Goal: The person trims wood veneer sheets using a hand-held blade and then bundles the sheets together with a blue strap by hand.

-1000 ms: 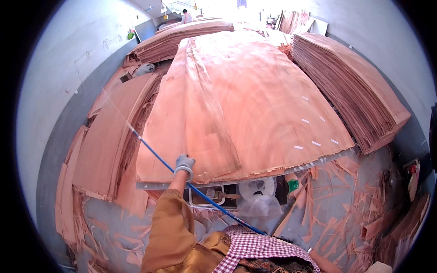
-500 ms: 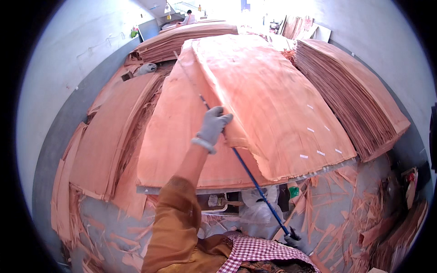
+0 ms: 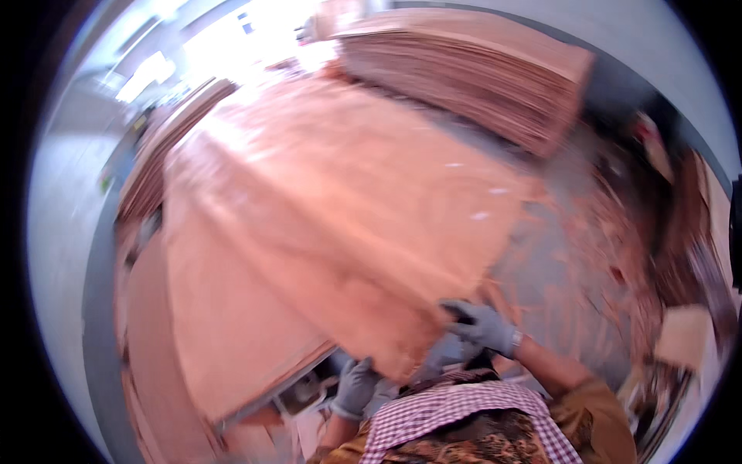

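Two gloved hands are working: the left hand (image 3: 357, 387) is touching the near end of one rumpled veneer sheet (image 3: 332, 271) lying across the pile (image 3: 232, 309), the right hand (image 3: 481, 329) is meeting that end's other side; blur is hiding whether either is gripping. Three white slips (image 3: 498, 190) are showing. Half a second ago the left was reaching out along a blue rod; now both are sitting near the apron (image 3: 456, 398). One tall stack (image 3: 464, 77) is standing beyond; scrap-strewn floor (image 3: 556, 294) is opening past the pile's right edge.

The veneer (image 3: 309, 263) is orange-pink, the gloves (image 3: 491, 329) grey, the apron (image 3: 464, 397) checked burgundy-and-white.
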`<control>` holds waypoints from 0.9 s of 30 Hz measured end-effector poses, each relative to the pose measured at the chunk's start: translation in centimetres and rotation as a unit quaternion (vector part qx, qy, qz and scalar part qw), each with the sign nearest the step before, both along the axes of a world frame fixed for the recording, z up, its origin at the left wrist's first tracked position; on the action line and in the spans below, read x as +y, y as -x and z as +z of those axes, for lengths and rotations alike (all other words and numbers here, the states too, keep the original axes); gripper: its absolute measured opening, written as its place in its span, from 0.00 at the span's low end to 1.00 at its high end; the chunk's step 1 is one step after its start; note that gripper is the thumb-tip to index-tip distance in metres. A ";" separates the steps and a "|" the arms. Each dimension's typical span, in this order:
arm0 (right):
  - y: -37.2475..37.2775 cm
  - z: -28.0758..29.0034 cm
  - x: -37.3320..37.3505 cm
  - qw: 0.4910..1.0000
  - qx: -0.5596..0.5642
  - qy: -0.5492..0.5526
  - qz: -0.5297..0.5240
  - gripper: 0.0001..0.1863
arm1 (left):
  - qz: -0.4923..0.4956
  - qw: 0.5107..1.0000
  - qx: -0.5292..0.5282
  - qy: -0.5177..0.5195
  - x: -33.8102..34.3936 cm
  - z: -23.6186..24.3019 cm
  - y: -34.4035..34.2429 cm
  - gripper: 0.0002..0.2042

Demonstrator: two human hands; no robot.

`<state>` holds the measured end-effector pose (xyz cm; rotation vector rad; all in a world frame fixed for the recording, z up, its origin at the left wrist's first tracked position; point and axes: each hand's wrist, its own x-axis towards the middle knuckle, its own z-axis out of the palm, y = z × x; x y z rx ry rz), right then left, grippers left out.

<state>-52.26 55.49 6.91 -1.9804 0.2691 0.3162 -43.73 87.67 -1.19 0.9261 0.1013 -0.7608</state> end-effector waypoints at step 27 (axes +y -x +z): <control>-6.1 8.1 -60.6 0.889 -0.057 -0.392 -0.229 0.28 | -0.207 0.967 0.050 0.138 -66.1 0.8 -14.3 0.15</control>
